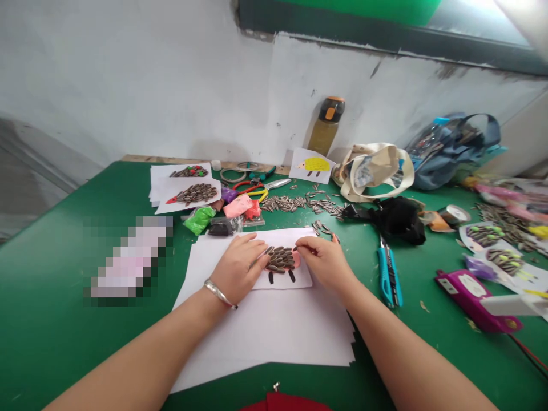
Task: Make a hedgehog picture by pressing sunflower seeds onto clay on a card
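A small white card (305, 278) lies on a stack of white paper (265, 331). On it is a hedgehog-like figure with a pink clay base, two short black legs and sunflower seeds (280, 260) covering its back. My left hand (238, 264), with a bracelet at the wrist, rests on the card's left side, fingers stretched toward the seeds. At the figure's right end, my right hand (326, 261) has thumb and forefinger pinched on a dark sunflower seed (295, 248), partly hidden by the fingertips.
Behind the paper lie clay packets (200, 220), pliers, scissors (277, 184) and loose seeds (282, 204). Finished seed pictures (197, 194) lie at the back left. A blue utility knife (389, 277), black cloth item (398, 220) and magenta device (477, 299) are at right. A bottle (326, 127) stands against the wall.
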A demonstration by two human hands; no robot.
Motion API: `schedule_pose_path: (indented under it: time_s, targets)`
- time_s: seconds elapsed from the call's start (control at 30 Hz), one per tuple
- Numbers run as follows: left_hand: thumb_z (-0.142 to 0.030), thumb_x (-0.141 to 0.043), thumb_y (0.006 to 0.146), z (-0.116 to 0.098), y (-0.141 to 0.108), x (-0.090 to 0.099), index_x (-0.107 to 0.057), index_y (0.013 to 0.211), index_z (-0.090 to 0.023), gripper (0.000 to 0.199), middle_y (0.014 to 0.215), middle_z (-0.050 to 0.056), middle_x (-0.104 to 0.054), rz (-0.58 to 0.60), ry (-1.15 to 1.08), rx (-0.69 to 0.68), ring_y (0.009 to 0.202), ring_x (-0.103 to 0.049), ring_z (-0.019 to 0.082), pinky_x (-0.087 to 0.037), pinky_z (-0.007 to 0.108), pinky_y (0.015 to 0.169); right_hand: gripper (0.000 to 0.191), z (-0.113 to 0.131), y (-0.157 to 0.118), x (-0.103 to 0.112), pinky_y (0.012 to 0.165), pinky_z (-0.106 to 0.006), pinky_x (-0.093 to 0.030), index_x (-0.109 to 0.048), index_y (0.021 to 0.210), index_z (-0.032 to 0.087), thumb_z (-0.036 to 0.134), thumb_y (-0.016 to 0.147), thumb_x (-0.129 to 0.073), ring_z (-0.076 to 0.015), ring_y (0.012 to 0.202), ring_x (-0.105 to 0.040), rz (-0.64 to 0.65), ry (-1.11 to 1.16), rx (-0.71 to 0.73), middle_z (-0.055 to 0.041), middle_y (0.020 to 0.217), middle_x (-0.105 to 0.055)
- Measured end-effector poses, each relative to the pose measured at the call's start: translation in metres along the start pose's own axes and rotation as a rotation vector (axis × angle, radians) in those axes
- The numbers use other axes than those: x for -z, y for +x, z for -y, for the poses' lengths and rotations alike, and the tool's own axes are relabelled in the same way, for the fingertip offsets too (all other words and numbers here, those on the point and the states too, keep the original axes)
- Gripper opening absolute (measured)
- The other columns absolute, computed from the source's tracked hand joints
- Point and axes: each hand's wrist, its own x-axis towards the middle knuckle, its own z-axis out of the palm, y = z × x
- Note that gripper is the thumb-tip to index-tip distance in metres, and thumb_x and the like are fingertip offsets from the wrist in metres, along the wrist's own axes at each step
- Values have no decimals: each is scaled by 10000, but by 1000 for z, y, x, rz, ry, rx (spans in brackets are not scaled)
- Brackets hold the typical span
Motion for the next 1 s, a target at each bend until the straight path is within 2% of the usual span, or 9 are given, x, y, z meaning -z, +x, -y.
schedule_pose_path:
  time_s: [0.13,0.2,0.3,0.47,0.77,0.9,1.0]
  targets:
    - [-267,-461,936,-1,-1,-1,-664,1072,-176,260,1089,85,-705,48,-11,41,1166,-553,291,-427,517,1005,240,0,1,0,1061,-468,-177,-684,815,277,248,885,-456,-193,855,-631,-6,-85,22,19,868,-729]
    - [-274,-450,940,-2,-2,-1,-656,1092,-174,275,1119,91,-696,83,-7,64,1198,-532,304,-398,545,1022,237,0,2,0,1036,-445,-212,-678,810,266,239,891,-458,-194,866,-615,-3,-109,42,10,867,-721]
    - [-291,-442,943,-4,-2,-1,-638,1134,-169,300,1184,102,-672,155,9,95,1245,-494,328,-352,598,1038,214,-3,3,0,915,-351,-327,-683,825,248,225,888,-480,-193,896,-588,-2,-110,102,-12,875,-701]
    - [-330,-448,943,-5,-2,-1,-601,1213,-190,341,1271,112,-625,251,42,139,1300,-441,344,-306,644,1044,189,-8,5,-2,822,-301,-351,-693,843,224,206,882,-509,-182,881,-564,-24,-132,148,-28,850,-666]
    - [-327,-435,951,-8,-2,-5,-592,1210,-211,324,1259,107,-631,308,84,123,1272,-463,329,-284,656,1033,205,-8,6,-5,799,-289,-335,-654,753,212,168,882,-500,-169,830,-553,-45,-184,148,-16,800,-653]
    - [-319,-432,949,-8,-2,-6,-596,1190,-217,309,1240,99,-643,285,88,111,1249,-482,317,-276,636,1041,211,-6,4,-8,796,-272,-346,-647,771,215,159,891,-484,-164,829,-549,-70,-188,166,-15,803,-647]
    - [-318,-438,945,-8,-1,-6,-602,1181,-214,306,1228,103,-650,283,88,107,1238,-491,317,-275,634,1040,213,-1,3,-8,790,-266,-356,-644,750,208,152,886,-490,-160,811,-546,-40,-187,163,-19,790,-635]
